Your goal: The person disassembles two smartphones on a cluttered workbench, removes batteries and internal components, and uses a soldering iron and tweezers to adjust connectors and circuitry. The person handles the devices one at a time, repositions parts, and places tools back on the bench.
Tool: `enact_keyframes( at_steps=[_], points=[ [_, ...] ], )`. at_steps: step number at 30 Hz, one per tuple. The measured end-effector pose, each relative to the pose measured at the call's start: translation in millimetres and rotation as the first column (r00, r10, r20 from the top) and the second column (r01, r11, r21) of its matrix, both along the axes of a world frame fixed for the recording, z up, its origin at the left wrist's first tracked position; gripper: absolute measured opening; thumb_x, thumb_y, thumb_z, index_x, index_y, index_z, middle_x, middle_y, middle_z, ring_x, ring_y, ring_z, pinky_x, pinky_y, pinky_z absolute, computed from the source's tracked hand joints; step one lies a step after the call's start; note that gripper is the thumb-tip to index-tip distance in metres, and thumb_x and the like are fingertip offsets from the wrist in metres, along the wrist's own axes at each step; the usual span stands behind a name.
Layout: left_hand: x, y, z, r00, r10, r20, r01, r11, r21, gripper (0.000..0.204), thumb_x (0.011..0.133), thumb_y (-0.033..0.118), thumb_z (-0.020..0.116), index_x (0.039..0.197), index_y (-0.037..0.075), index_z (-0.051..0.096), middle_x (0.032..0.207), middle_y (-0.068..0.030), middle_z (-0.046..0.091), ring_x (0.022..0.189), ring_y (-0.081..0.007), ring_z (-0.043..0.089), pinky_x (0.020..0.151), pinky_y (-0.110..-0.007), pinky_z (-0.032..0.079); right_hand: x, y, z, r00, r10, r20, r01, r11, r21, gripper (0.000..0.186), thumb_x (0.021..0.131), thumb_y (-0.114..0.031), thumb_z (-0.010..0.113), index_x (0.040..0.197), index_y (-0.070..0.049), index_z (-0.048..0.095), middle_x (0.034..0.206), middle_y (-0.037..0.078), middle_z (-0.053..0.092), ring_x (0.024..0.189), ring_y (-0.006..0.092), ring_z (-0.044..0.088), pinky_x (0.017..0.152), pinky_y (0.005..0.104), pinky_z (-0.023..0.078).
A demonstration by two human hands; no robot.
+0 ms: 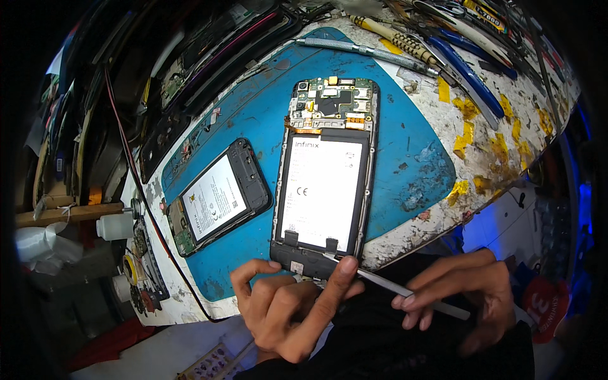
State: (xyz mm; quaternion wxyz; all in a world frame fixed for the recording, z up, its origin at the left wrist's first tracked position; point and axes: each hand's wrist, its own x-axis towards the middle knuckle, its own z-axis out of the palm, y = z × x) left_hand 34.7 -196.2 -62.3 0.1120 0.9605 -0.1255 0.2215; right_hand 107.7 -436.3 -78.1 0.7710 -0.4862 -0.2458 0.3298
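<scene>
An opened smartphone [325, 190] lies on the blue mat, its white-labelled battery exposed below a green circuit board [332, 101]. My left hand [288, 310] grips the phone's lower end, with one digit at the bottom left corner and another at the bottom right. My right hand [465, 285] pinches a slim, flat metal pry tool [396, 288]. The tool's tip reaches the black strip at the battery's lower edge, beside a dark tab. Left of this phone, a second opened smartphone [218, 196] rests tilted on the mat, its white battery also exposed.
The blue mat [405, 171] lies on a stained white table [443, 95]. A metal pen-shaped tool [367, 54] crosses its far edge. Blue-handled tools [468, 79] and yellow tape scraps lie at the far right. Phone parts are stacked at the left; a red-and-black cable [149, 215] runs alongside.
</scene>
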Motion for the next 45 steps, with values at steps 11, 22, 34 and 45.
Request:
enact_keyframes(
  at_steps=[11,22,34,45],
  points=[
    [0,-2,-1,1.0,-0.009,-0.009,0.008,1.0,-0.025,0.048,0.07,0.026,0.09,0.117,0.021,0.077,0.07,0.0095,0.046,0.069,-0.008,0.047,0.081,-0.033,0.045,-18,21,25,0.708,-0.128,0.694,0.54,0.731,-0.417,0.021,0.075,0.001,0.081,0.095,0.001,0.074,0.07,0.011,0.072,0.056,0.0168,0.069,0.046,0.0276,0.049],
    [2,-2,-6,0.999,0.017,0.046,-0.016,1.0,-0.016,0.042,0.074,0.037,0.084,0.112,0.022,0.078,0.063,0.0075,0.044,0.062,-0.0096,0.045,0.077,-0.036,0.045,-21,35,4,0.21,-0.1,0.972,0.788,0.606,-0.108,0.019,0.08,-0.007,0.079,0.083,0.0,0.063,0.078,0.01,0.064,0.058,0.0158,0.055,0.044,0.0265,0.042],
    [4,-1,-4,0.999,-0.032,0.042,0.03,0.997,0.067,0.041,0.078,0.033,0.083,0.118,0.025,0.076,0.065,0.0075,0.037,0.062,-0.0089,0.042,0.081,-0.034,0.044,-23,39,8,0.186,-0.104,0.977,0.815,0.572,-0.095,0.025,0.073,-0.006,0.084,0.092,0.001,0.07,0.074,0.011,0.066,0.06,0.018,0.059,0.046,0.0267,0.043],
    [4,5,-7,0.997,-0.065,0.032,0.061,0.991,0.122,0.037,0.084,0.033,0.08,0.121,0.027,0.075,0.064,0.0081,0.029,0.059,-0.0077,0.036,0.078,-0.031,0.041,-16,37,26,0.453,-0.057,0.89,0.763,0.541,-0.354,0.02,0.079,-0.01,0.081,0.085,0.003,0.067,0.073,0.011,0.065,0.056,0.0236,0.059,0.048,0.0339,0.044]
  ],
)
